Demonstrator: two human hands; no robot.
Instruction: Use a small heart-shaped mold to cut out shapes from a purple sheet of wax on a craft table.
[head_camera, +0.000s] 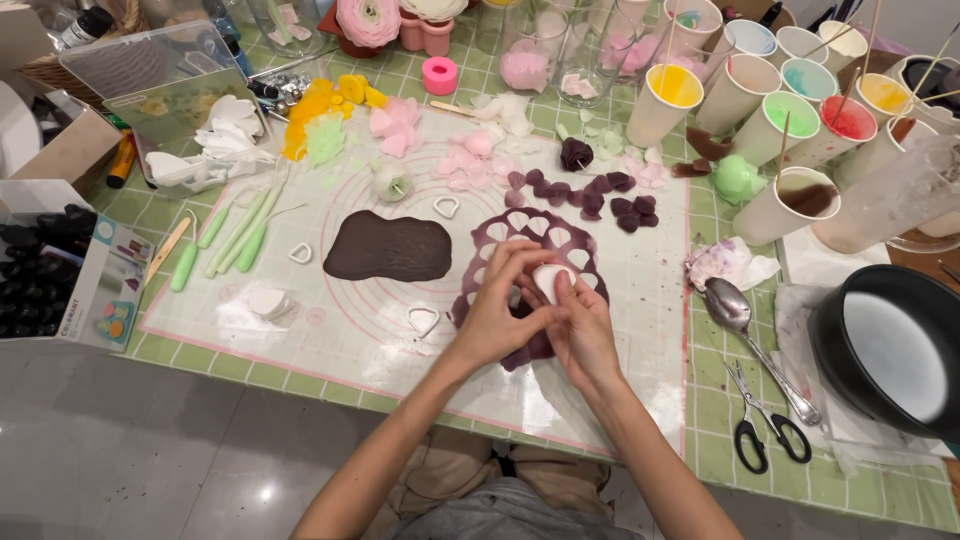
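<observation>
Hands meet over a purple rolled sheet (560, 240) full of petal-shaped cut-outs, lying on a white silicone mat (350, 330) with pink rings. Left hand (495, 315) and right hand (580, 325) both pinch a small white petal cutter (547, 278) between them, fingers curled and grasping it from either side, held just above the purple sheet's lower half. Whether the cutter touches the sheet cannot be told. Left of the hands, a dark brown rolled sheet (388, 247) lies uncut on the mat, apart from the purple one. Other white cutters sit loose on the mat: one (423, 320) just left of the left hand, one (446, 207) above the brown sheet, one (300, 253) to its left. A row of dark purple cut petals (585, 190) lies beyond the purple sheet. Green modelling tools (235, 235) rest at the mat's left edge. Paper cups of coloured liquid (760, 100) stand at upper right, some with sticks in them. A spoon (735, 310) and black-handled scissors (765, 435) lie right of the mat on the green checked cloth (720, 440), beside a black round pan (890, 345).
</observation>
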